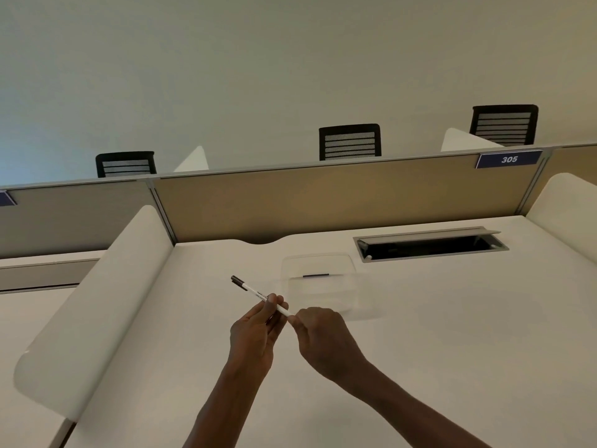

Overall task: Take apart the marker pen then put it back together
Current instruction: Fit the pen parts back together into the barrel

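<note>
A slim white marker pen (255, 291) with a dark cap at its far-left end is held above the white desk (420, 334). My left hand (256, 331) pinches the barrel near its middle, with the capped end pointing up and left. My right hand (323, 337) closes its fingertips on the pen's near-right end; that end is hidden by the fingers. The two hands nearly touch. The pen looks whole, with the cap on.
A clear plastic tray (323, 286) lies on the desk just behind the hands. Farther back right is an open cable hatch (429, 244). White side dividers (97, 305) flank the desk, a tan partition (323, 195) stands behind, and black chairs (350, 142) show beyond.
</note>
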